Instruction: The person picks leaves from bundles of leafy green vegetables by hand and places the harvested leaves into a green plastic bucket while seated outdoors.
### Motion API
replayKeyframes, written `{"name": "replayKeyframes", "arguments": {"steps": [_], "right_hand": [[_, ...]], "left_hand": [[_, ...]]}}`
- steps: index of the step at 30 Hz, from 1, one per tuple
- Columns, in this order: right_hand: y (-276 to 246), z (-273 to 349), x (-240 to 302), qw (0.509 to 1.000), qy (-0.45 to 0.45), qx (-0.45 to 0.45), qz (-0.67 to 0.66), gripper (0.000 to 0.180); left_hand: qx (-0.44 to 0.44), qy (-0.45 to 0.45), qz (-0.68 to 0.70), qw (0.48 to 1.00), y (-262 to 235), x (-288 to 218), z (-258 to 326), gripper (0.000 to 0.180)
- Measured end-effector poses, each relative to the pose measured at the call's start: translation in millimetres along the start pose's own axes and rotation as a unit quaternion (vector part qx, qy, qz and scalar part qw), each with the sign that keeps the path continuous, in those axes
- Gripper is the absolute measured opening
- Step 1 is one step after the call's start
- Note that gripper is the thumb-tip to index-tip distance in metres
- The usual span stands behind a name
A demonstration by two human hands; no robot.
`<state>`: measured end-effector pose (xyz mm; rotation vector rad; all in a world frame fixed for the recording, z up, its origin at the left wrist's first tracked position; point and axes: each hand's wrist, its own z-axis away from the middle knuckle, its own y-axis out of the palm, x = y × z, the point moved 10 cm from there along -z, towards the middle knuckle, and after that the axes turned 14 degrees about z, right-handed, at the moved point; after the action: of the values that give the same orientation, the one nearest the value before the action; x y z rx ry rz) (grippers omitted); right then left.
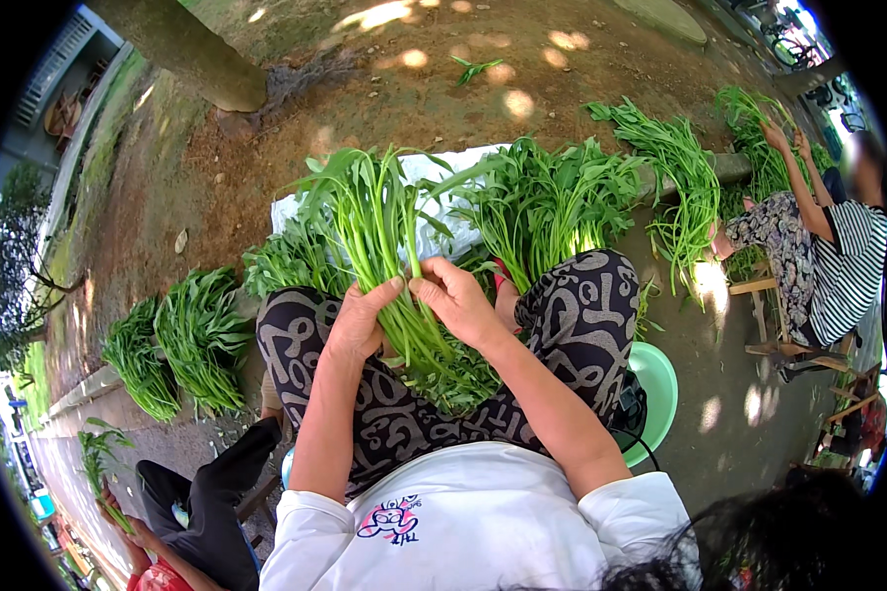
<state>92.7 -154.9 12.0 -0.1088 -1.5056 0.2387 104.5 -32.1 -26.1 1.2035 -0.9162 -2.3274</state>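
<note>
Water spinach bunch (382, 231) is held tilted above the patterned trousers (581, 315); fingers of left hand (359, 320) and right hand (460, 303) clamp its stems. Apparent step: aligning the stems. Next move likely calls for firm grip while levelling ends.

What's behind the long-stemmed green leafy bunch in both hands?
Behind the bunch, held by the left hand and right hand, parts of a wrinkled white sheet and leafy greens show. Whatever the bunch covers cannot be seen.
</note>
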Motion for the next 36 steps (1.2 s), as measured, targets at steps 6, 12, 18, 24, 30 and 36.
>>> {"name": "replayKeyframes", "arguments": {"steps": [6, 12, 18, 24, 30, 36], "right_hand": [[-27, -2, 1, 0.986, 0.086, -0.048, -0.138, 0.025], [-90, -4, -5, 0.94, 0.054, -0.226, -0.25, 0.029], [-47, -9, -15, 0.958, 0.123, -0.068, -0.252, 0.021], [-10, -6, -5, 0.979, 0.089, -0.01, -0.182, 0.049], [-2, -9, -15, 0.961, 0.098, 0.037, -0.256, 0.048], [-5, -5, -8, 0.97, 0.095, 0.07, -0.211, 0.043]], "left_hand": [[-0.049, 0.012, -0.005, 0.999, -13, -10, 2, 0.024], [-0.083, 0.027, 0.03, 0.996, -30, -16, 1, 0.026], [-0.069, 0.009, 0.029, 0.997, -24, -14, 2, 0.027], [-0.073, 0.011, -0.005, 0.997, -22, -11, 0, 0.024], [-0.094, 0.011, -0.012, 0.995, -26, -13, -2, 0.02], [-0.091, 0.011, 0.007, 0.996, -26, -14, -1, 0.019]]}}
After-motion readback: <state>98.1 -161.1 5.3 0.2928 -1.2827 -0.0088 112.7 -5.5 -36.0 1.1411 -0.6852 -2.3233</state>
